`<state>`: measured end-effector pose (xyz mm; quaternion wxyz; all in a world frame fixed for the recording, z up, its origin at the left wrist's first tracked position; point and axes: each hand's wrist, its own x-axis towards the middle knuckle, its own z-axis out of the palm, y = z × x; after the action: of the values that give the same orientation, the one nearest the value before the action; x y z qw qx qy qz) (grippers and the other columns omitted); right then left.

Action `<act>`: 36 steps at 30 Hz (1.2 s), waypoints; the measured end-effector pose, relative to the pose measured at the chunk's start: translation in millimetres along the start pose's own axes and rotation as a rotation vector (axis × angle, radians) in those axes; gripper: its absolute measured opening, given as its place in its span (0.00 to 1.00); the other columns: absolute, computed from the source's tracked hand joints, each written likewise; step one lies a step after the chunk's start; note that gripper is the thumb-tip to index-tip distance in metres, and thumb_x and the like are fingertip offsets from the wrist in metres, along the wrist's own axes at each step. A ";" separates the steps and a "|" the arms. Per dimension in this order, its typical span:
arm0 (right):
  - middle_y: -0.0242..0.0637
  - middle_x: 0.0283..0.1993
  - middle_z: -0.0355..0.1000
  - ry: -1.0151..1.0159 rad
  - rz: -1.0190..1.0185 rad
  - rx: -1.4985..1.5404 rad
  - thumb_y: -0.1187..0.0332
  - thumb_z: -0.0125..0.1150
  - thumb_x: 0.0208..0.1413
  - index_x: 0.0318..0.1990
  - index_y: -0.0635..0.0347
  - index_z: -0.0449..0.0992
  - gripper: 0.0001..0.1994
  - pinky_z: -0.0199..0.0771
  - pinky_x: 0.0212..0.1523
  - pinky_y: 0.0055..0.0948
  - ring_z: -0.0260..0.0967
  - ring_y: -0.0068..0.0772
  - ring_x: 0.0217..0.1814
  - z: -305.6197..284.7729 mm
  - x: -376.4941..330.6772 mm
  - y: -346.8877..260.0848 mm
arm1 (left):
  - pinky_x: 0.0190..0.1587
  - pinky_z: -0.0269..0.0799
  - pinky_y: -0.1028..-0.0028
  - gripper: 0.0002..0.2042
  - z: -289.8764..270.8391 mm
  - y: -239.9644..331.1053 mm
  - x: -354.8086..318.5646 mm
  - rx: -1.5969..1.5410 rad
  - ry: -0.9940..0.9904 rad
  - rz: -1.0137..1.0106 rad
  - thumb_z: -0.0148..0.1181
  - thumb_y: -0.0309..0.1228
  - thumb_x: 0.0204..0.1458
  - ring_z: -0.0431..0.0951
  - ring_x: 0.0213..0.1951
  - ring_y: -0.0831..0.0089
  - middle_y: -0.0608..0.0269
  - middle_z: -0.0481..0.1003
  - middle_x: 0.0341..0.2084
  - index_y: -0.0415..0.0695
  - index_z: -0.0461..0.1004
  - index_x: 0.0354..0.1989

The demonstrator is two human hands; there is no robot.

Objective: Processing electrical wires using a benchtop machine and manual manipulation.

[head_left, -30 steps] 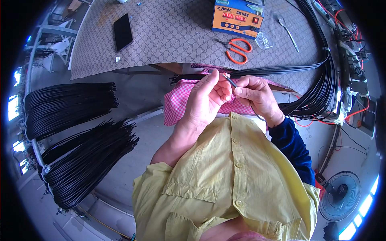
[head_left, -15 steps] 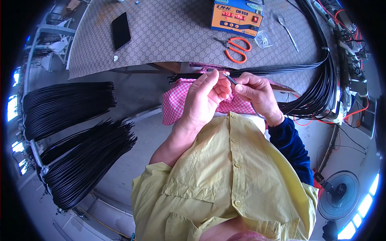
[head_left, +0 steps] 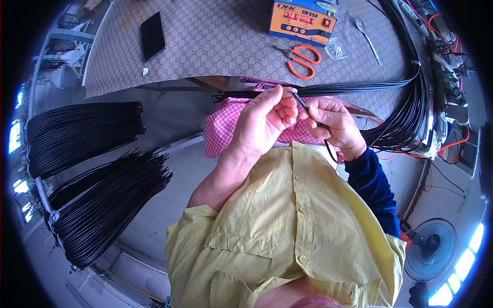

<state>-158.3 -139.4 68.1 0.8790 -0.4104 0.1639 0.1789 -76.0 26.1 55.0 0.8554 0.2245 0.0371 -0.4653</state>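
Observation:
Between the thumb and fingers of my right hand (head_left: 333, 119) is a thin black cable (head_left: 300, 100), its tip pointing up and left. Fine wires show at that tip. My left hand (head_left: 264, 119) is just left of the tip, palm showing, fingers curled and thumb raised by the wires. What it pinches, if anything, is too small to make out. The cable's lower part loops down below my right hand. Under both hands lies a pink checked cloth (head_left: 220, 131) on my lap.
On the patterned table (head_left: 215, 51) are a phone (head_left: 153, 37), orange-handled scissors (head_left: 303, 62), an orange and blue control box (head_left: 300, 24), a small clear dish (head_left: 336, 49) and a spoon (head_left: 367, 41). Black cable bundles (head_left: 108, 210) hang at left; a long bundle (head_left: 411, 110) curves at right. A fan (head_left: 430, 250) stands lower right.
My right hand has shifted slightly down and turned, and more of the black cable shows above its fingers. The left hand stays almost in place beside the cable tip.

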 end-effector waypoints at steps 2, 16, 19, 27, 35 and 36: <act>0.28 0.21 0.61 -0.017 0.013 0.020 0.66 0.49 0.54 0.34 0.66 0.70 0.10 0.42 0.12 0.14 0.46 0.13 0.13 -1.7 1.0 1.0 | 0.29 0.67 0.77 0.11 -0.7 -0.6 0.3 -0.025 -0.006 -0.006 0.45 0.33 0.55 0.72 0.25 0.76 0.62 0.73 0.24 0.38 0.70 0.33; 0.29 0.20 0.61 -0.086 -0.018 0.091 0.66 0.48 0.55 0.34 0.67 0.69 0.11 0.42 0.13 0.14 0.45 0.14 0.14 -2.4 2.5 4.5 | 0.32 0.65 0.77 0.12 -3.0 -4.2 2.6 -0.113 -0.038 -0.072 0.43 0.34 0.56 0.69 0.27 0.75 0.62 0.71 0.25 0.38 0.69 0.32; 0.29 0.21 0.61 -0.070 -0.020 0.090 0.67 0.48 0.55 0.34 0.67 0.69 0.10 0.42 0.13 0.14 0.45 0.14 0.14 -2.6 2.5 4.9 | 0.32 0.65 0.77 0.13 1.3 -3.0 0.8 -0.081 -0.058 -0.028 0.44 0.35 0.56 0.69 0.28 0.75 0.62 0.71 0.25 0.37 0.70 0.33; 0.33 0.27 0.68 -0.030 -0.048 0.098 0.69 0.50 0.53 0.36 0.66 0.70 0.09 0.40 0.12 0.14 0.46 0.13 0.13 -6.0 3.8 7.9 | 0.31 0.66 0.78 0.12 -1.2 -6.7 1.2 -0.047 -0.060 0.021 0.46 0.35 0.55 0.69 0.29 0.77 0.64 0.72 0.26 0.38 0.70 0.35; 0.28 0.21 0.61 -0.050 -0.018 0.100 0.67 0.48 0.55 0.35 0.67 0.70 0.10 0.41 0.13 0.14 0.44 0.13 0.13 -2.6 1.8 3.5 | 0.31 0.67 0.77 0.12 -1.2 -3.5 2.1 -0.044 -0.075 -0.001 0.45 0.35 0.55 0.70 0.28 0.75 0.62 0.73 0.26 0.38 0.70 0.35; 0.28 0.21 0.61 -0.056 -0.019 0.102 0.67 0.48 0.55 0.35 0.67 0.70 0.10 0.41 0.13 0.14 0.44 0.13 0.13 -2.2 1.6 3.1 | 0.31 0.67 0.77 0.12 -2.8 -2.8 3.0 -0.039 -0.073 -0.008 0.45 0.35 0.55 0.71 0.28 0.75 0.62 0.73 0.26 0.38 0.70 0.35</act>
<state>-158.5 -139.0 64.0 0.9048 -0.3612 0.1442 0.1733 -76.1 23.6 50.7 0.8586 0.1903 0.0157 -0.4758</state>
